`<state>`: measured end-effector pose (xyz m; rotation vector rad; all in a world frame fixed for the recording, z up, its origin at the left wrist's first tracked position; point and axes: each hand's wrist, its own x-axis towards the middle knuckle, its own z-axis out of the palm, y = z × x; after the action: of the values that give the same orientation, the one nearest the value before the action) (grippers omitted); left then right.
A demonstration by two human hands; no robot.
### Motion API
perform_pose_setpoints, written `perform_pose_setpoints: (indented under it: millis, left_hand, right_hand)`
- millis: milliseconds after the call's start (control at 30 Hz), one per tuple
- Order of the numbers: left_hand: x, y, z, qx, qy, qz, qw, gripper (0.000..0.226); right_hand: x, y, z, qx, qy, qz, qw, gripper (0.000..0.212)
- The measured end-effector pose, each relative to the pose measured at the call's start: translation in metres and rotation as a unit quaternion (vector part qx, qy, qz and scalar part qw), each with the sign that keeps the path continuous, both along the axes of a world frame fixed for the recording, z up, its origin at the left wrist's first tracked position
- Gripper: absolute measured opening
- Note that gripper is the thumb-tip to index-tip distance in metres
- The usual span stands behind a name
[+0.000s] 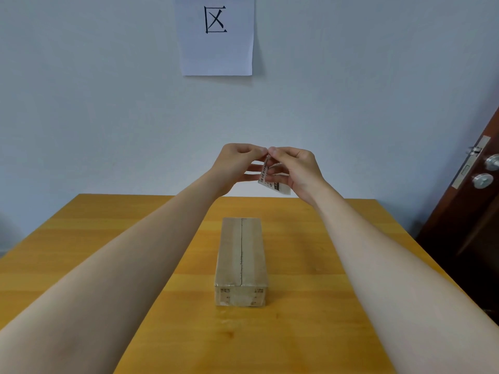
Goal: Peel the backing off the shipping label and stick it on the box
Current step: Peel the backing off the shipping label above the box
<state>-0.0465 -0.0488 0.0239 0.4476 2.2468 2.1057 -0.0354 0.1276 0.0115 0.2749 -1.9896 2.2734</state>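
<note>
A pale blue-grey wall (108,90) fills the upper half of the view, with a white paper sheet (215,36) fixed to it at top centre, bearing one large black character. Below it stretches a yellow wooden table (81,238), its far edge meeting the wall. At the right edge stands a dark brown door (464,225) with a metal latch plate and two round silver knobs.

Two bare forearms reach forward from the lower corners and meet above the far part of the table. On the tabletop between them lies a long, narrow cardboard box (241,260), lengthwise away from the viewer, its top flaps closed with a dark seam running down the middle and small print on its near end face.

The left hand (237,164) and right hand (295,170) are raised in the air beyond the box, fingertips touching at the top. Both are curled in, thumb and fingers pinching the upper edge of the shipping label (272,180), which hangs tilted between them, well above the table and clear of the box. A barcode and black print show on its face. Whether the backing has begun to separate cannot be told.
</note>
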Motion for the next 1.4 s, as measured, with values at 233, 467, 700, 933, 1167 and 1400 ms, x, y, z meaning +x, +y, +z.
perform_pose_setpoints:
  millis: [233,467,700,933,1167,1400]
  left_hand:
    - [0.001,-0.0014,-0.0004,-0.002,0.004,0.001,1.0,0.022]
    - [0.0019,-0.0018,0.0013,0.002,-0.005,0.002,1.0,0.025]
    - [0.0043,-0.0021,0.0027,0.01,-0.004,-0.011,1.0,0.025]
    - [0.0043,-0.0047,0.0006,0.014,0.001,-0.015,1.0,0.023]
    - [0.0055,-0.0043,0.0025,0.014,-0.009,-0.007,1.0,0.017]
    - [0.0044,-0.0046,0.0006,0.016,-0.02,-0.002,1.0,0.022]
  right_hand:
    - [-0.0011,0.0,-0.0001,0.006,-0.004,-0.005,1.0,0.02]
    - [-0.0016,0.0002,0.0006,0.008,0.001,0.005,1.0,0.016]
    - [-0.0015,0.0015,0.0011,0.013,0.005,0.014,1.0,0.015]
    - [-0.0025,0.0012,-0.0001,0.018,-0.006,0.014,1.0,0.015]
    - [-0.0004,-0.002,0.0011,0.01,-0.005,0.01,1.0,0.013]
    - [-0.0004,-0.0035,0.0019,0.012,-0.005,0.005,1.0,0.013]
